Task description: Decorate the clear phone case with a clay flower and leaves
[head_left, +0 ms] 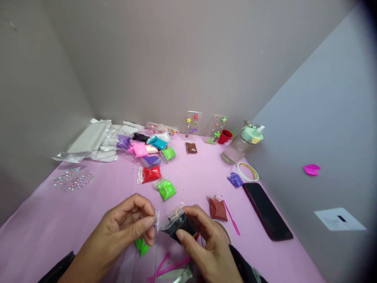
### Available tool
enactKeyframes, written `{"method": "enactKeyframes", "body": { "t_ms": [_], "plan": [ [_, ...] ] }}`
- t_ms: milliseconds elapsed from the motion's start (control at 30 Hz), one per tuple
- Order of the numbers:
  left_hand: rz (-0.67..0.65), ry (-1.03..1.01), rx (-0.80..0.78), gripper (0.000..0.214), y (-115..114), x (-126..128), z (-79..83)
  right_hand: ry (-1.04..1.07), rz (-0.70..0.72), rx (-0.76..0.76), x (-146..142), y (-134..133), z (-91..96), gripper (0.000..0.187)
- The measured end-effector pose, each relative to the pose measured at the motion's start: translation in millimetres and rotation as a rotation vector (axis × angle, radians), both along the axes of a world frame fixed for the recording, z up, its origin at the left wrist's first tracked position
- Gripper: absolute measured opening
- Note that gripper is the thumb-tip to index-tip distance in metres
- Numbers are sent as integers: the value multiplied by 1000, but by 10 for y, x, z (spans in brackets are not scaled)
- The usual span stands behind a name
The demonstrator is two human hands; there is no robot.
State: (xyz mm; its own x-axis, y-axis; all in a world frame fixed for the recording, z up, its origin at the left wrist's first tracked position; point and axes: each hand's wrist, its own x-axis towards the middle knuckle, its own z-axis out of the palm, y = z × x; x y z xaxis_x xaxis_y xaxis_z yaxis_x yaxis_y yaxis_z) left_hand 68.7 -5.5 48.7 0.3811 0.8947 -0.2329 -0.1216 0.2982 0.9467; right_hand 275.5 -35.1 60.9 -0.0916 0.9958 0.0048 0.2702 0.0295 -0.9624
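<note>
The right hand grips a clear plastic packet of black material; whether the curled left hand pinches anything is unclear. Light, even pressure should steady the packet.

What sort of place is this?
Likely a craft table by a wall: there are scissors, stick-on gems, and a black packet in the right hand.

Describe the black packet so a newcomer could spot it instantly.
At the near side of the pink table, find the right hand. The black packet is in its grip: dark and held, unlike the red packet lying beyond.
</note>
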Motion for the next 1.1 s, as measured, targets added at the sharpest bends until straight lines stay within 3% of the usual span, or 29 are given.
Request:
{"method": "enactKeyframes", "body": {
  "t_ms": [100,167,300,433,733,900,1000,1100],
  "plan": [
    [32,109,136,12,-8,15,7,2,-1,5,-2,-3,-2,19],
    [33,236,358,6,-25,27,41,5,0,4,1,-6,-9,19],
    [15,386,786,29,-61,44,86,-28,-3,64,19,-19,-31,23],
    [-6,460,910,37,-79,35,77,-58,4,130,33,-34,-45,26],
    [-36,530,925,29,-71,71,73,-92,26,215,12,-49,-79,31],
    [-145,499,833,35,-85,64,44,-102,52,280,6,-52,-102,31],
    [-154,461,728,28,-91,53,40,-75,44,201,5,-49,-89,27],
    [-16,438,553,21,-81,58,34,28,17,-2,-3,-36,-51,18]
  ]
}}
